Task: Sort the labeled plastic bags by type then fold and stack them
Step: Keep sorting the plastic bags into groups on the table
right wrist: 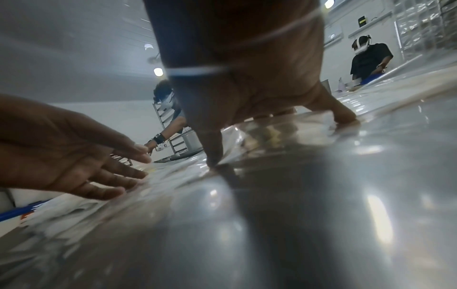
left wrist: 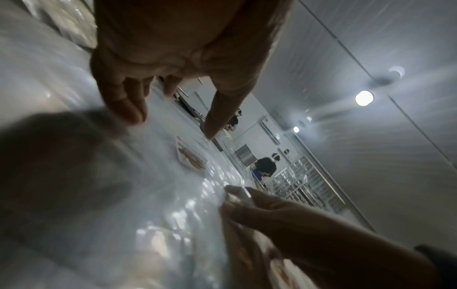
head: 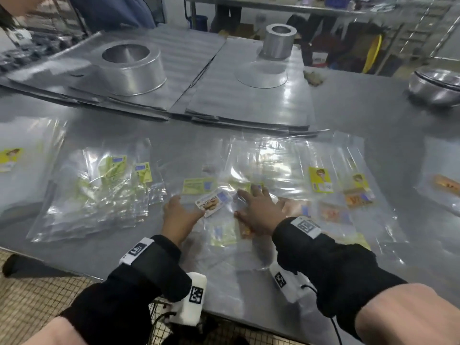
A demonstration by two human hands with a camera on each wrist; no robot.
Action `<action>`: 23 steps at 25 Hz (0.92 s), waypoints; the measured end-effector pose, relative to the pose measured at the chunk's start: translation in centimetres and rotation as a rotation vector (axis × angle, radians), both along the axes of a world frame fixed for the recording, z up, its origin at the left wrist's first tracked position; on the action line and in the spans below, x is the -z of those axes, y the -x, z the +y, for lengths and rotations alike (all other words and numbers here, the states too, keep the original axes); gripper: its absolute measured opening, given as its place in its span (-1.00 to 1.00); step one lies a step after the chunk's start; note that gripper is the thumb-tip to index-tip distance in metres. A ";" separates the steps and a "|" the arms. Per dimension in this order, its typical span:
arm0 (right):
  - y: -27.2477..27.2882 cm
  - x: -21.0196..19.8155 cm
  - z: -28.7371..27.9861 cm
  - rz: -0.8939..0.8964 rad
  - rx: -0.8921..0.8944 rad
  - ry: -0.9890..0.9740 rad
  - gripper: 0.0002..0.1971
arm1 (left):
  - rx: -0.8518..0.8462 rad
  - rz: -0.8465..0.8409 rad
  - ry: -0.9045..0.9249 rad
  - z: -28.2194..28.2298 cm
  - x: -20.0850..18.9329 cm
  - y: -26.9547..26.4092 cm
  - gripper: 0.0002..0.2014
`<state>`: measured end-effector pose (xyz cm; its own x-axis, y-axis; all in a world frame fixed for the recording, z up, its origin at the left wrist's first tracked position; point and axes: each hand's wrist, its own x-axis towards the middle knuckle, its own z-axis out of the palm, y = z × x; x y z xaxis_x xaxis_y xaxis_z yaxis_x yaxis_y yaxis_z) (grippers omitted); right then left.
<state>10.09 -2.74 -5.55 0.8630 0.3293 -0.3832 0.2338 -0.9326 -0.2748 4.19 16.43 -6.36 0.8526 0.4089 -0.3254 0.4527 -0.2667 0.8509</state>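
Both hands on clear bags: left hand (head: 179, 215), fingers spread, beside the brown-labeled bag (head: 211, 204) mid-table; right hand (head: 256, 210), fingers splayed, pressing it. Green-labeled stack (head: 99, 195) left; steel bowl (head: 434, 87) contents unseen.

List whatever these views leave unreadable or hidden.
- Head view: label text between the hands, blurred.
- Head view: steel bowl, cut by the right edge.
- Head view: bags under the right hand, partly covered.
- Left wrist view: near bag film, out of focus.
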 end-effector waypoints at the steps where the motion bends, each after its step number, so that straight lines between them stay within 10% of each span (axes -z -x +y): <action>1: 0.0 0.1 0.0 0.007 -0.003 -0.002 -0.41 | -0.040 -0.045 0.031 0.1 0.6 0.1 -0.14; 10: -0.8 0.5 -0.5 0.086 0.015 -0.120 -0.31 | -0.276 -0.178 0.245 -2.4 -0.7 1.2 -0.27; 15: -1.1 0.5 -0.4 0.092 0.069 -0.153 -0.29 | 0.012 0.063 0.436 -2.7 -1.7 0.7 -0.93; 23: -0.9 0.4 -0.1 0.090 0.218 -0.380 0.05 | 0.119 -0.278 0.245 3.7 -8.8 -6.2 -0.40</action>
<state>10.97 -2.81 -5.95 0.8965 0.2755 -0.3470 0.0024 -0.7861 -0.6180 10.35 20.13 2.43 0.9587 0.2409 -0.1514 0.1745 -0.0774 0.9816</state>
